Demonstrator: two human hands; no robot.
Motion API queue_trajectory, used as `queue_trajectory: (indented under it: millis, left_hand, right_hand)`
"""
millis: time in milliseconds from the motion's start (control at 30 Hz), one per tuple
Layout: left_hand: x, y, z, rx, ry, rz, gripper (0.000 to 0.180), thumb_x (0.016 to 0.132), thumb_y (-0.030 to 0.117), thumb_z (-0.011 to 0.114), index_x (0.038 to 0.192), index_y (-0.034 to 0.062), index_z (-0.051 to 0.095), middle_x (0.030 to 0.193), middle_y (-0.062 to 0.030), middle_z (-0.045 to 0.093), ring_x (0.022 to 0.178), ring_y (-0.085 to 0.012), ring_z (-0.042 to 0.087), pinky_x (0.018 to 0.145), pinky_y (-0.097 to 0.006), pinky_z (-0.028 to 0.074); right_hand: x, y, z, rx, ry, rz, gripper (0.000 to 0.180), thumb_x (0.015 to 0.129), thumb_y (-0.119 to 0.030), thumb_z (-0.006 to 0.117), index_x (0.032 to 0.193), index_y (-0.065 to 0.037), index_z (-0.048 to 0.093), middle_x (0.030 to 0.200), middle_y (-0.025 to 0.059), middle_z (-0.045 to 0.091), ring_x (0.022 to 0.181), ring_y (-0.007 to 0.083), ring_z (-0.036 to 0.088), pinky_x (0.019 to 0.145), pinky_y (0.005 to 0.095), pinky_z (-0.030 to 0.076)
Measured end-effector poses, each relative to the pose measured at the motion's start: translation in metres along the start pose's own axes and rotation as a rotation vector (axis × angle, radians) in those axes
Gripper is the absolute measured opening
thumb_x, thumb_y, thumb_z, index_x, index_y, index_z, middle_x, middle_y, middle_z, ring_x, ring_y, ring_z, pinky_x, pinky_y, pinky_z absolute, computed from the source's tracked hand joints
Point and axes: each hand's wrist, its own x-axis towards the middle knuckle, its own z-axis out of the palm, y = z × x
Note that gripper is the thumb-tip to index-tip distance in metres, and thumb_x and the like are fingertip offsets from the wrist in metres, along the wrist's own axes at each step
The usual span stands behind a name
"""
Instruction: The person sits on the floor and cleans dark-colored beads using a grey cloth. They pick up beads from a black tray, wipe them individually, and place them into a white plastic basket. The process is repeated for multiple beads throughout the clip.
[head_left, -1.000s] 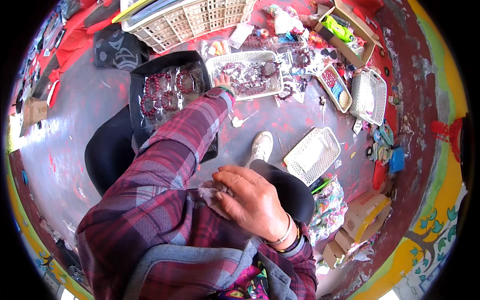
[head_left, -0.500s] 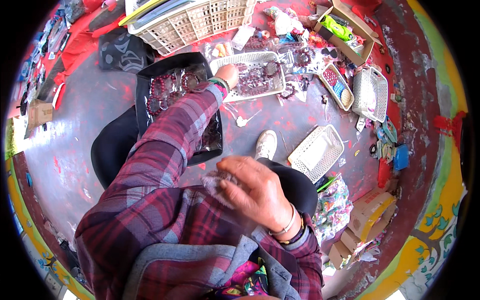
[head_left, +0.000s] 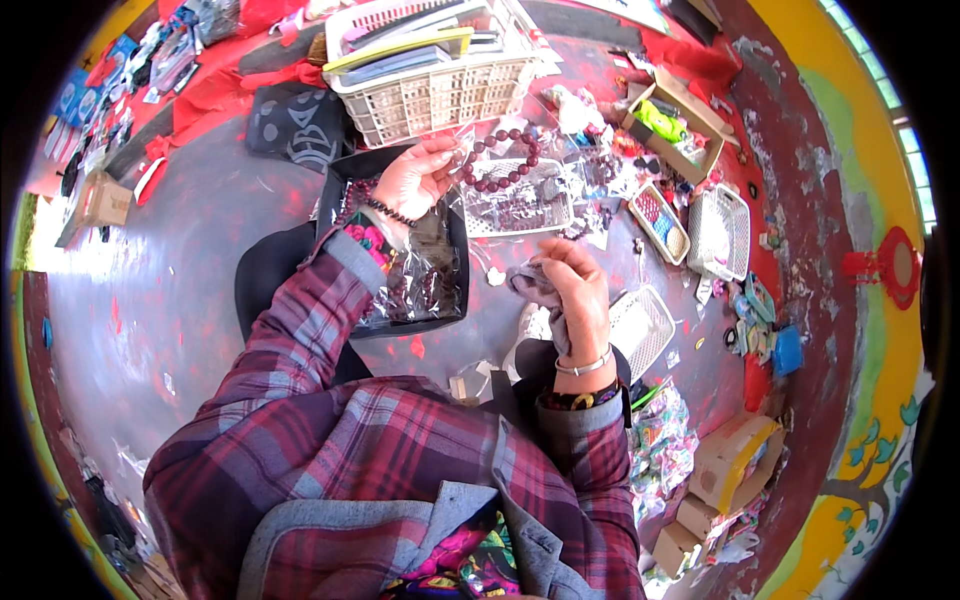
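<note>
A bracelet of dark red round beads (head_left: 532, 157) dangles from my left hand (head_left: 418, 182), pinched near the fingertips with a bit of clear plastic at the grip. It hangs above a white plastic basket (head_left: 520, 231), where clear packets of similar beads lie. Below my left wrist is a black tray (head_left: 461, 310) with more dark red bracelets and clear wrapping. My right hand (head_left: 583, 300) is closed round a crumpled greyish-mauve cloth (head_left: 533, 284), right of the tray and nearer to me than the basket.
A large cream crate (head_left: 440, 100) with folders stands at the back, beside a black patterned bag (head_left: 290, 128). To the right are an open cardboard box (head_left: 712, 145), a small basket of coloured pieces (head_left: 641, 208) and white baskets (head_left: 655, 335). Plastic packets (head_left: 660, 440) lie near my right sleeve.
My left hand has come back from the white basket and now holds up the beaded bracelet. My right hand, with the cloth, has moved forward and right, away from my body.
</note>
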Motion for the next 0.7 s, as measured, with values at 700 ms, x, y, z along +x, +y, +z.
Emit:
queue_trajectory:
  millis: [700]
  left_hand:
    - [-0.109,-0.007,0.071,-0.420,-0.079,-0.258,0.066,0.094,0.053,0.025,0.135,0.0028,0.035,0.132,-0.0211,0.043,0.119,-0.0322,0.046,0.098,-0.042,0.040]
  right_hand:
    - [0.016,0.034,0.038,-0.034,-0.407,0.026,0.025,0.090,-0.017,0.055,0.104,0.003,0.060,0.079,0.0072,0.065,0.063,0.0128,0.063,0.053,0.0216,0.048]
